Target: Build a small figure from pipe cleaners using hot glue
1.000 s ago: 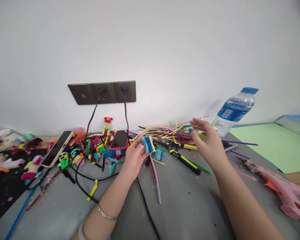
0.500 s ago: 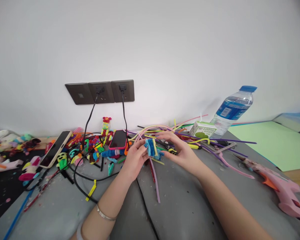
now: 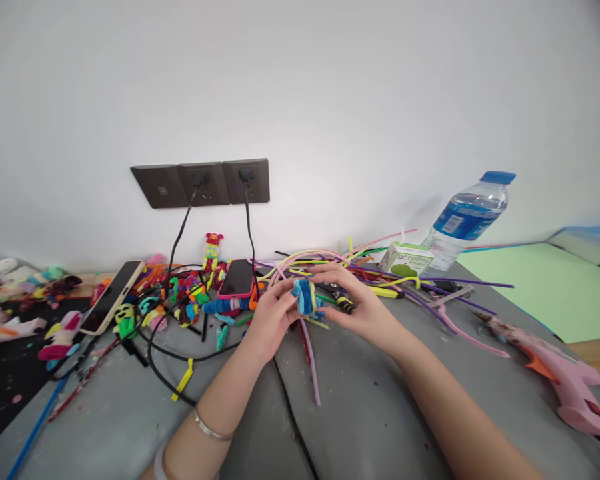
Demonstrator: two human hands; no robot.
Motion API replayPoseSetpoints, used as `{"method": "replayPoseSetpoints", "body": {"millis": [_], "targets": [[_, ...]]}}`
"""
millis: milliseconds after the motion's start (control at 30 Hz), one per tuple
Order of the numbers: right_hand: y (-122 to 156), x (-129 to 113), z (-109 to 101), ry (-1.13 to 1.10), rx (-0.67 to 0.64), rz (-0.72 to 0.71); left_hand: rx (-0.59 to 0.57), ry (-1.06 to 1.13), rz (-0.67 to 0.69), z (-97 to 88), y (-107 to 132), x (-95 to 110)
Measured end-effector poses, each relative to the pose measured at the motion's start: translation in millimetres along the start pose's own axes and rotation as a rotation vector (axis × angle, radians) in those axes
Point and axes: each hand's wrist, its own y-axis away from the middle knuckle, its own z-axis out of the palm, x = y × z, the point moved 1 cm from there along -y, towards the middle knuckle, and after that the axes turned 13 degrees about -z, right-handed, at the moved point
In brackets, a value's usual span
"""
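One striped fuzzy piece (image 3: 305,297), blue with one pale yellow band, is between the two hands, above the grey table (image 3: 355,400). The left hand (image 3: 273,319) pinches it from its left side with thumb and fingers. The right hand (image 3: 363,307) curves around its right side, thumb and forefinger apart; whether these fingertips press on it, I cannot tell.

Below the striped piece, on its near side, lie one lilac strip (image 3: 313,373) and one red strip (image 3: 306,343). Just behind it is a tangle of coloured fuzzy strips (image 3: 325,257), too many to count. To its right are two yellow-and-black handles (image 3: 386,292), partly covered by the right hand.

Farther right of the striped piece stand one small carton (image 3: 407,260) and one water bottle (image 3: 467,217), which appears tilted. Beyond these are one pink glue gun (image 3: 567,380) and one pale green sheet (image 3: 535,283).

To the left of the striped piece are two phones: one pink-edged phone (image 3: 237,278), near, and one cream-edged phone (image 3: 113,298), farther. One small bear figure (image 3: 212,247) is upright between them. Above, on the wall, are three dark socket plates (image 3: 155,187) with two black plugs (image 3: 246,175).
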Motion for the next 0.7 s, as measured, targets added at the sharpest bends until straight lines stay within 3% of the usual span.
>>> {"method": "replayPoseSetpoints", "body": {"millis": [400,700], "targets": [[-1.0,-1.0,2.7,0.040,0.003,-0.035,0.009,0.018,0.000,1.3,0.5,0.8],[-0.2,0.7,0.4,0.046,0.118,-0.073,0.006,0.053,0.003,-2.0,-2.0,-0.9]]}}
